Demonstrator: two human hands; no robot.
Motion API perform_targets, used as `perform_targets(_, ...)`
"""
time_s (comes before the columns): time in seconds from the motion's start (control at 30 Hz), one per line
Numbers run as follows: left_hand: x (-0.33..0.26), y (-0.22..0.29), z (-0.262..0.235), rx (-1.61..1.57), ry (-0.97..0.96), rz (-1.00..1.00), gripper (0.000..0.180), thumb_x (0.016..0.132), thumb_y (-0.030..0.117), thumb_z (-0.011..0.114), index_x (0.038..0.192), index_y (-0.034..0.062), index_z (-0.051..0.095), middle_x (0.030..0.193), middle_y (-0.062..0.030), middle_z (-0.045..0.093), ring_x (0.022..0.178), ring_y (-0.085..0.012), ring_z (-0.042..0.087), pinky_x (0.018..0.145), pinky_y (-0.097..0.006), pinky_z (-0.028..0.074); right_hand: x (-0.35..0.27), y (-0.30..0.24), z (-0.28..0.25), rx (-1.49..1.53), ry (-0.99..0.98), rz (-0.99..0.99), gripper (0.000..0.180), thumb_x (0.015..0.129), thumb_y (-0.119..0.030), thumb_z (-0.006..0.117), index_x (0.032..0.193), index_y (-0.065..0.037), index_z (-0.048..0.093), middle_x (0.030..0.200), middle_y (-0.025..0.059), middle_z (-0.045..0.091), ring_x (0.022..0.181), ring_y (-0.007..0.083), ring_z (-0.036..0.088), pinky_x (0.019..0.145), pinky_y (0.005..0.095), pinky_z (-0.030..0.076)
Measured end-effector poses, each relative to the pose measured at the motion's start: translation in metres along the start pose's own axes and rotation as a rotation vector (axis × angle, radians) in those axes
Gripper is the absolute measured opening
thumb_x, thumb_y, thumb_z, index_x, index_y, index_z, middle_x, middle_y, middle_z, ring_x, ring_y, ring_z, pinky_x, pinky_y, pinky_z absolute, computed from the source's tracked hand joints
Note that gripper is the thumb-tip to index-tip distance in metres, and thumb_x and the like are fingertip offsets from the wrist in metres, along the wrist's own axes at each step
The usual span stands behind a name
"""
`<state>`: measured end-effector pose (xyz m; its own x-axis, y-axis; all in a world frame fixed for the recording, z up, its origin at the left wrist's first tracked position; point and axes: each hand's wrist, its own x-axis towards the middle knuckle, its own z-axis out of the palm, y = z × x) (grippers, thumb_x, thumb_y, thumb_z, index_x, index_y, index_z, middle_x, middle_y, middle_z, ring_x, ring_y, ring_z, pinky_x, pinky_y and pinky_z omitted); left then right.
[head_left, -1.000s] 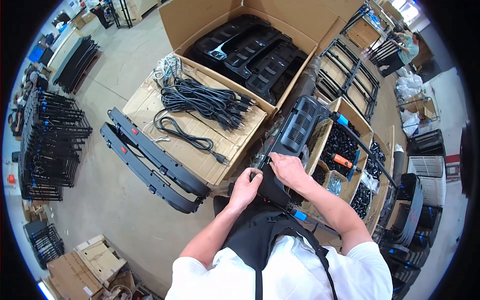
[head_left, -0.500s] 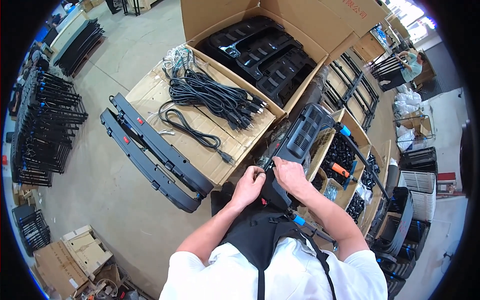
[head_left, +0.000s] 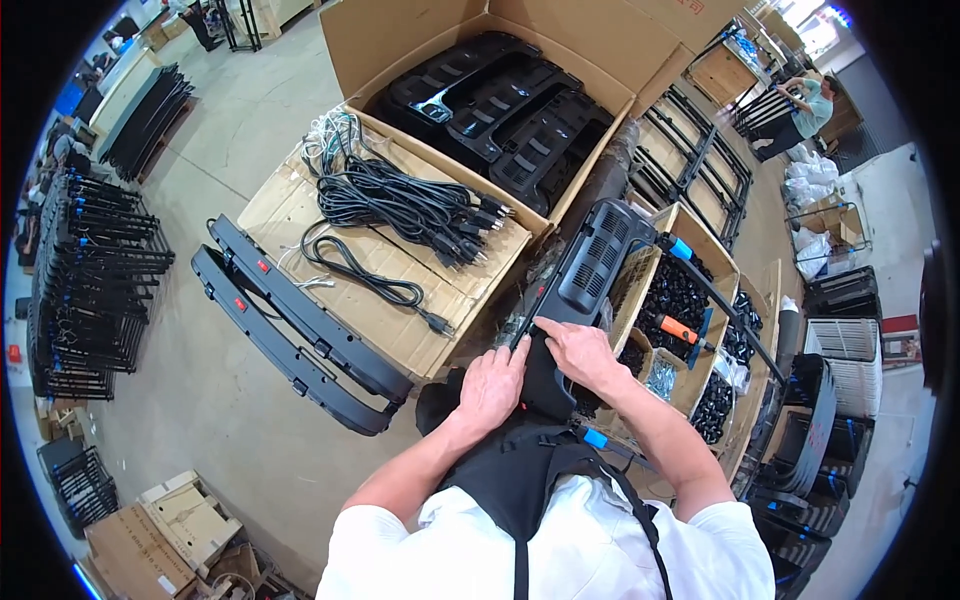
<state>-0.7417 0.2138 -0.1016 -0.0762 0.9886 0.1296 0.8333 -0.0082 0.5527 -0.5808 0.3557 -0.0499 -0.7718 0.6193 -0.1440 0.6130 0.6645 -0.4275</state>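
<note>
In front of me lies a long black plastic housing (head_left: 592, 262) with vent grilles, tilted from lower left to upper right. My left hand (head_left: 492, 385) rests along its left edge, fingers stretched forward. My right hand (head_left: 580, 355) is on its near part, with bent fingers pressed at the same edge; what lies under the fingertips is too small to make out. Left of the housing, a bundle of black power cords (head_left: 400, 200) and a single looped cord (head_left: 365, 275) lie on a cardboard box (head_left: 460, 300). Two curved black plastic frames (head_left: 300, 320) with red switches are at its left side.
An open carton (head_left: 350, 55) with black plastic parts stands beyond the cords. To the right is a wooden compartment tray (head_left: 690, 395) of small black parts and screws, with an orange-handled tool (head_left: 678, 328). A co-worker (head_left: 805, 110) stands at the far right.
My left hand has gone from bent, pinching fingers to stretched fingers laid along the housing's edge. My right hand stays by the same edge. The whole view has shifted slightly.
</note>
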Motion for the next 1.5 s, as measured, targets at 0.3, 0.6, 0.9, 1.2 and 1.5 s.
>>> perform_targets(0.3, 0.005, 0.013, -0.017, -0.203, 0.022, -0.173, 0.046, 0.1, 0.013, 0.067, 0.145, 0.0033, 0.061, 0.103, -0.0164, 0.072, 0.093, -0.0293, 0.071, 0.082, -0.044, 0.057, 0.002, 0.017, -0.016, 0.542, 0.07, 0.297, 0.019, 0.098, -0.014, 0.072, 0.112, -0.002, 0.068, 0.085, 0.009, 0.072, 0.077, 0.0204, 0.07, 0.074, 0.0358, 0.057)
perform_targets(0.6, 0.027, 0.022, -0.006, -1.45, -0.175, -0.513, 0.034, 0.114, 0.023, 0.054, 0.136, -0.0016, 0.064, 0.109, -0.0101, 0.075, 0.092, -0.0153, 0.071, 0.083, -0.031, 0.059, -0.007, -0.005, -0.068, 0.793, -0.135, 0.233, 0.016, 0.103, -0.007, 0.063, 0.111, 0.004, 0.071, 0.089, 0.0051, 0.07, 0.079, 0.0118, 0.066, 0.072, 0.0306, 0.056)
perform_targets(0.9, 0.043, 0.034, 0.001, -1.464, -0.368, -0.571, 0.035, 0.116, 0.028, 0.05, 0.131, 0.0004, 0.066, 0.108, -0.0103, 0.076, 0.094, -0.0168, 0.073, 0.085, -0.032, 0.061, -0.011, 0.009, -0.075, 0.524, -0.178, 0.134, 0.018, 0.099, -0.011, 0.061, 0.109, 0.001, 0.07, 0.093, 0.0148, 0.075, 0.084, 0.0255, 0.074, 0.078, 0.0379, 0.059)
perform_targets(1.2, 0.073, 0.047, 0.023, -1.652, -0.27, -0.778, 0.034, 0.116, 0.034, 0.049, 0.114, 0.0058, 0.067, 0.1, -0.0053, 0.075, 0.091, -0.0149, 0.073, 0.082, -0.032, 0.062, -0.015, 0.025, -0.06, 0.146, 0.149, -0.172, 0.021, 0.094, -0.02, 0.072, 0.106, -0.003, 0.072, 0.1, 0.014, 0.072, 0.097, 0.0348, 0.072, 0.085, 0.0444, 0.058)
perform_targets(1.5, 0.079, 0.062, 0.014, -1.579, -0.31, -0.72, 0.047, 0.117, 0.036, 0.045, 0.147, 0.0002, 0.054, 0.121, -0.0134, 0.074, 0.103, -0.0213, 0.073, 0.09, -0.035, 0.059, 0.055, 0.11, -0.072, -0.034, 0.571, -0.163, 0.023, 0.087, -0.02, 0.08, 0.105, -0.006, 0.079, 0.106, 0.0098, 0.076, 0.101, 0.0311, 0.071, 0.091, 0.0412, 0.057)
